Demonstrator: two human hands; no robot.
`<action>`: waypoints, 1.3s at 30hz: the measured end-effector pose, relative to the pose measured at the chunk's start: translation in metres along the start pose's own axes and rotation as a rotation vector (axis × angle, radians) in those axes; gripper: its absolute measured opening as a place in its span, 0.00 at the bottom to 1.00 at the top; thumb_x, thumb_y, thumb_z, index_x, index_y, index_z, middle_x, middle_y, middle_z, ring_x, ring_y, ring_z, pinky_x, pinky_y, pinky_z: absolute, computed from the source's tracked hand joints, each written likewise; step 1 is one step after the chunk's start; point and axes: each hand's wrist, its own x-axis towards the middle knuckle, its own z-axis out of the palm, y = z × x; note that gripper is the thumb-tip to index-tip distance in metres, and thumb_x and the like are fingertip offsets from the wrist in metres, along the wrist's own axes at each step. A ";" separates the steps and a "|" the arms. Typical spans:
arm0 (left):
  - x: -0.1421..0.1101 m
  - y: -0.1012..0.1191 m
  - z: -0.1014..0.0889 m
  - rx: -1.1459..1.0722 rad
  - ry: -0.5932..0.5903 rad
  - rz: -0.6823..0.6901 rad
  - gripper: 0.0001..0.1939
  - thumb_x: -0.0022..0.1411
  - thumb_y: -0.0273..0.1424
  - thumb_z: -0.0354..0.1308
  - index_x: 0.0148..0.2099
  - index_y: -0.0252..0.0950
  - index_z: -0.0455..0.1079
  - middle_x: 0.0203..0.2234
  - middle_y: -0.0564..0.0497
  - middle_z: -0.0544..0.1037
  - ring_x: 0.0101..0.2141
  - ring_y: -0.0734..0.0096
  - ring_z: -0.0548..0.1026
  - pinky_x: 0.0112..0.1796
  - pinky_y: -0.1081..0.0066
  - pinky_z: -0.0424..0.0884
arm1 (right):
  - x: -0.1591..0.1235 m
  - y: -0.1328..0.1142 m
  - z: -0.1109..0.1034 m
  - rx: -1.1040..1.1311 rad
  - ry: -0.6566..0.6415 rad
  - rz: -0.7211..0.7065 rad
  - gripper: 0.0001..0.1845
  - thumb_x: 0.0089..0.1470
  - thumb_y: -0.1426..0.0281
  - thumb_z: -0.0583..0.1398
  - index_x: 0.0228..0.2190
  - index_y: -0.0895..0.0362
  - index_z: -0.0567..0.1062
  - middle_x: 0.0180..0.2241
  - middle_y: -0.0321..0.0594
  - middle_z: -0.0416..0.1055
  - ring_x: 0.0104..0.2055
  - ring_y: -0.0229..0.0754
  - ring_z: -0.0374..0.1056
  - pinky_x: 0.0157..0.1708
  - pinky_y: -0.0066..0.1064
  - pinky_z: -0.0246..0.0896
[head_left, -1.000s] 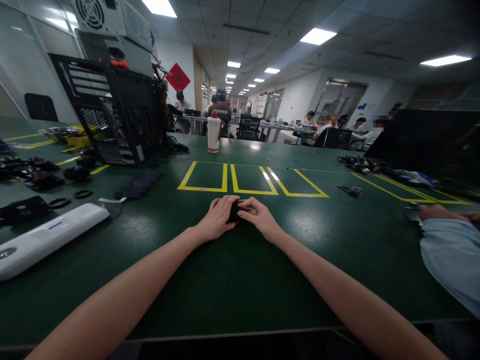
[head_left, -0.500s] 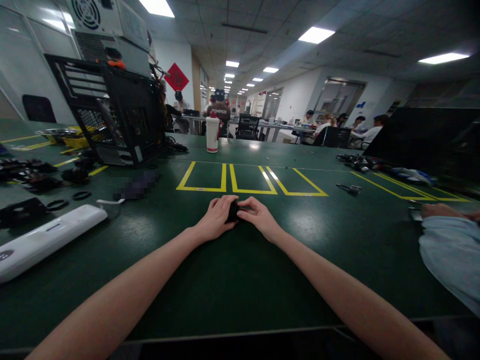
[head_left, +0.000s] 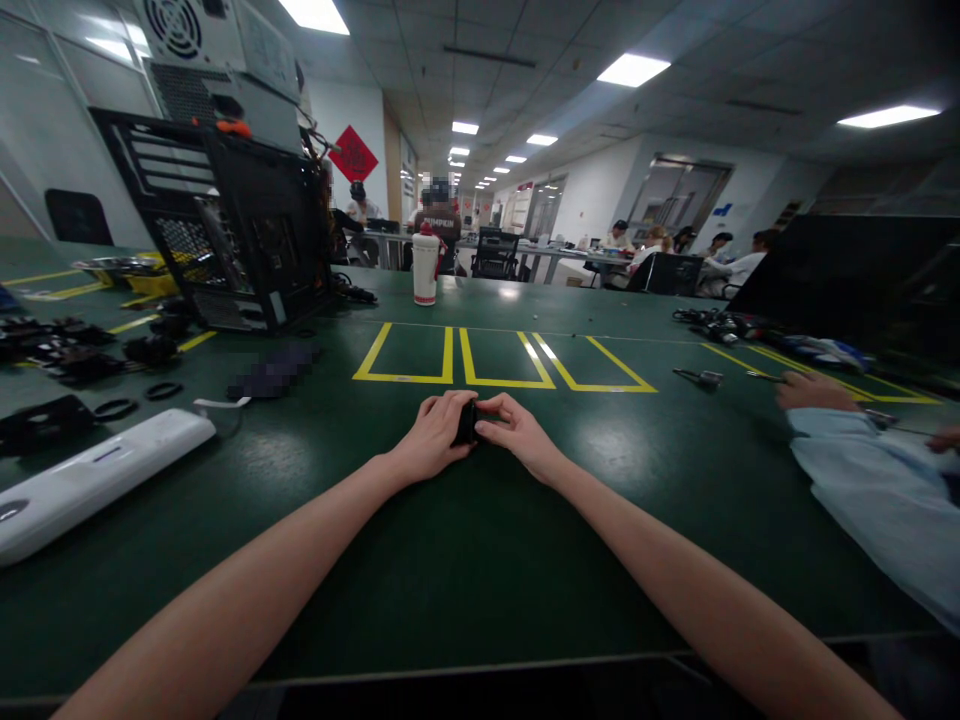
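On the green, smooth tabletop [head_left: 480, 570], a small black, blocky part [head_left: 466, 425] sits directly between the two bare hands. The left hand [head_left: 427, 440] holds it from the left, thumb at the near side and fingers over the far side; the right hand [head_left: 519, 435] meets its right edge with thumb and forefinger close together — whether they truly pinch it, I cannot tell. Both reach it, the left covering more, so its long axis stays hidden. Just beyond lie three-sided yellow tape outlines [head_left: 510, 385], with a silver metal piece [head_left: 701, 379] off to the right; farther on stands a white-and-red cup [head_left: 425, 272].
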 end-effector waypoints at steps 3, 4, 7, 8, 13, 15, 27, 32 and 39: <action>0.000 0.001 -0.001 0.000 0.000 0.000 0.30 0.51 0.27 0.54 0.54 0.40 0.45 0.48 0.46 0.60 0.50 0.61 0.59 0.51 0.56 0.52 | 0.001 0.000 0.001 -0.002 0.012 0.021 0.14 0.42 0.67 0.61 0.34 0.55 0.66 0.38 0.36 0.66 0.38 0.36 0.65 0.45 0.37 0.59; 0.000 0.001 -0.001 0.000 -0.001 0.001 0.30 0.51 0.27 0.55 0.54 0.40 0.45 0.48 0.46 0.60 0.50 0.60 0.59 0.51 0.55 0.52 | 0.001 0.000 0.001 -0.003 0.017 0.024 0.15 0.42 0.67 0.61 0.35 0.55 0.66 0.38 0.36 0.66 0.38 0.36 0.65 0.45 0.37 0.59; 0.000 0.001 -0.001 -0.001 -0.004 -0.002 0.30 0.51 0.27 0.55 0.54 0.40 0.45 0.49 0.45 0.59 0.50 0.60 0.59 0.51 0.55 0.51 | 0.002 -0.001 0.000 0.003 0.009 0.044 0.18 0.42 0.68 0.61 0.38 0.55 0.66 0.41 0.38 0.65 0.42 0.38 0.65 0.47 0.38 0.58; 0.000 0.001 -0.002 -0.004 -0.005 -0.002 0.30 0.51 0.27 0.55 0.54 0.40 0.45 0.49 0.45 0.59 0.50 0.60 0.59 0.51 0.55 0.51 | 0.002 -0.002 0.000 0.010 -0.001 0.050 0.18 0.42 0.69 0.61 0.38 0.55 0.66 0.41 0.39 0.65 0.43 0.39 0.64 0.48 0.39 0.57; 0.000 0.001 -0.001 -0.010 -0.003 0.003 0.31 0.50 0.26 0.55 0.54 0.39 0.45 0.49 0.46 0.59 0.50 0.61 0.59 0.51 0.55 0.51 | 0.000 -0.004 -0.002 0.028 -0.052 0.020 0.20 0.37 0.73 0.64 0.36 0.55 0.65 0.42 0.37 0.64 0.45 0.39 0.63 0.49 0.38 0.56; 0.000 0.001 0.000 -0.006 0.001 0.001 0.31 0.50 0.26 0.55 0.54 0.39 0.46 0.48 0.46 0.60 0.50 0.60 0.59 0.50 0.56 0.52 | 0.000 -0.004 -0.001 0.009 -0.044 0.007 0.19 0.37 0.72 0.63 0.35 0.54 0.65 0.40 0.36 0.65 0.45 0.38 0.63 0.48 0.37 0.57; 0.000 0.000 0.000 0.005 -0.005 -0.003 0.30 0.51 0.27 0.54 0.54 0.40 0.45 0.49 0.45 0.59 0.50 0.61 0.59 0.51 0.55 0.51 | 0.001 -0.003 0.001 0.002 0.000 0.043 0.18 0.41 0.69 0.61 0.37 0.56 0.66 0.41 0.40 0.65 0.44 0.39 0.64 0.47 0.38 0.58; 0.000 0.002 -0.002 -0.006 -0.021 -0.003 0.30 0.51 0.27 0.54 0.54 0.40 0.45 0.49 0.45 0.59 0.50 0.61 0.59 0.51 0.55 0.51 | 0.000 -0.001 0.000 0.024 -0.015 0.006 0.20 0.37 0.71 0.64 0.35 0.55 0.64 0.41 0.37 0.64 0.45 0.40 0.64 0.47 0.37 0.58; 0.000 0.000 0.000 0.007 0.004 -0.003 0.30 0.51 0.28 0.54 0.54 0.39 0.46 0.48 0.45 0.60 0.50 0.60 0.60 0.50 0.55 0.52 | 0.000 -0.002 0.001 -0.013 0.024 0.022 0.16 0.41 0.68 0.62 0.35 0.55 0.65 0.39 0.37 0.66 0.42 0.39 0.65 0.46 0.37 0.58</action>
